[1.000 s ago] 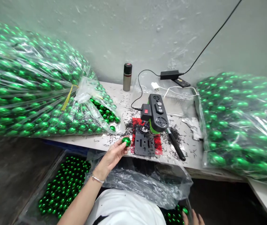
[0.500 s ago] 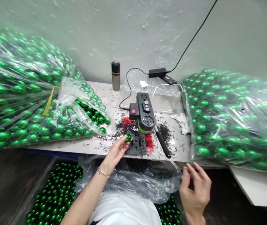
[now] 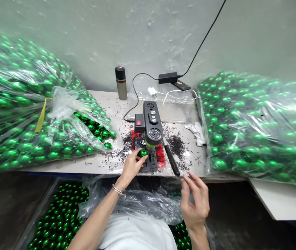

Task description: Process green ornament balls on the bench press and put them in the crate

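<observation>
Between the fingertips of my left hand [image 3: 132, 166] is a shiny green ball [image 3: 143, 153], like a Christmas bauble. It is held over the black slotted base plate [image 3: 151, 167], just in front of the head of a small black bench drill press [image 3: 153, 121]. A red switch shows on the machine's left side. My right hand [image 3: 195, 201] hangs in front of the table edge with fingers apart and nothing in it. Closest to it is the black lever handle [image 3: 172, 161] of the machine.
Big clear bags of green balls flank the machine, one on the left [image 3: 15, 121] and one on the right [image 3: 254, 132]. Black shavings [image 3: 175, 146] litter the tabletop. Behind stand a bottle [image 3: 121, 83] and a power adapter [image 3: 168, 77]. Below lies an open bag of balls [image 3: 61, 215].
My right hand has moved left and slightly up, closer to the lever handle. My left hand keeps the ball and has turned over it by the drill head. The view has shifted slightly.
</observation>
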The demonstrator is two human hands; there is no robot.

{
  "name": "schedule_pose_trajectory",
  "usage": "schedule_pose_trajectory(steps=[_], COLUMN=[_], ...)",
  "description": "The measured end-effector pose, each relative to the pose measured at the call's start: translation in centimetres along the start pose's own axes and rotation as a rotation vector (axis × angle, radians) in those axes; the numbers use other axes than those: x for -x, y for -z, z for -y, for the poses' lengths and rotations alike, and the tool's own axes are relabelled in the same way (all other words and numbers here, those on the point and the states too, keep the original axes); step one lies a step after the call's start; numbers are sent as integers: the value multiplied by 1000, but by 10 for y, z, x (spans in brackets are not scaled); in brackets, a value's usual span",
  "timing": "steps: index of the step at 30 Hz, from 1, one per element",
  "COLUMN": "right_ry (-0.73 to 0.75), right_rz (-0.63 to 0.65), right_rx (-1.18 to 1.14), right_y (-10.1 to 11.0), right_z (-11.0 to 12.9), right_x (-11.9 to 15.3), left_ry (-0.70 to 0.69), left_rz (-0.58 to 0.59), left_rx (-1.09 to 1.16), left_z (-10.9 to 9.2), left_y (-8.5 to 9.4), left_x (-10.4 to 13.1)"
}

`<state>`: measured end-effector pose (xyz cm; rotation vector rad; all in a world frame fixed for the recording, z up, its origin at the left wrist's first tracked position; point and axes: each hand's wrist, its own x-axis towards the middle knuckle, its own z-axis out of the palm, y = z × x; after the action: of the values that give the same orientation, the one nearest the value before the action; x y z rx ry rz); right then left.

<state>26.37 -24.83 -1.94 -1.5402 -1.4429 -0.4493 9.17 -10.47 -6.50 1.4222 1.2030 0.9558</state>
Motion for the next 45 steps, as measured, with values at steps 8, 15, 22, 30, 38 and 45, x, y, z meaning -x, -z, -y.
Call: schedule_pose_trajectory(steps=[8,15,22,30,38,45], right_ry=[107,125,328,292,338,392], right_rz=[-39,-7,17,73,-82,-67], right_rx=[-97,-161,-376,-485,-416,-410], right_y=[-11,-18,-28,-67,-99,-107], right_z=[12,18,26,21,2,-3], right_x=[-27,-35,-78,-70,-34,-30], left_ry=[-85,-181,-200,-186,-144,-153], left_rz=[-3,18,16,8,15,9], left_rx=[-247,-241,-207,-196,-129,-107], left_z=[1,-7,-6,-6,-8,-3], left_y=[0,2,1,1,0,0], left_x=[-4,0,1,1,1,1])
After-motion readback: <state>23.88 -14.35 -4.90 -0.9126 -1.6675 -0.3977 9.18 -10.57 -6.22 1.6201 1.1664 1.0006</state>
